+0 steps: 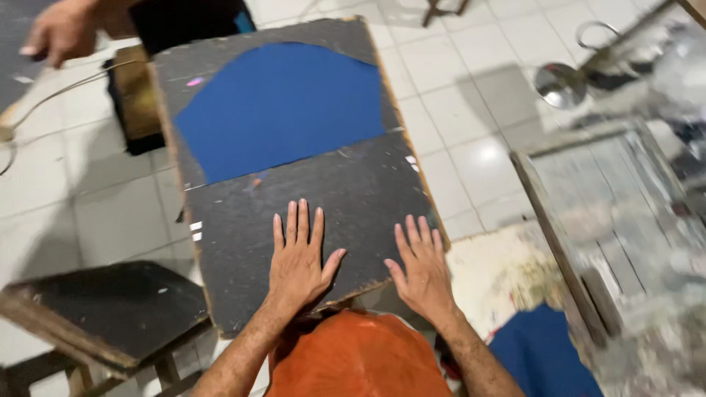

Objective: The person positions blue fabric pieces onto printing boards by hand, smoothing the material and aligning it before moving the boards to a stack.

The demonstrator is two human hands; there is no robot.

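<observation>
Both of the person's hands lie flat, palms down, on a dark grey, scuffed rectangular board (pixel 346 198) that serves as the bench top and rests over the lap, above an orange garment (pixel 357 360). The left hand (pixel 298 261) sits near the middle of the board's near part, its fingers (pixel 303 220) straight and lightly spread, the thumb angled out to the side; it grips nothing. The right hand (pixel 423 268) lies just beside it at the board's near right corner, fingers close together and pointing away from the body, thumb out, also holding nothing. A large sheet of blue fabric or paper with a rounded far edge (pixel 283 106) lies flat on the far half of the board, well apart from both hands. At the top left another person's hand (pixel 59 31) is closed around a thin pale cord (pixel 51 99). A dark wooden stool (pixel 103 309) stands on the white tiled floor (pixel 478 110) at lower left. To the right stands a worn, pale wooden frame (pixel 559 242), with a second piece of blue material (pixel 540 353) by its base and a blurred shiny metal object (pixel 560 82) beyond.
</observation>
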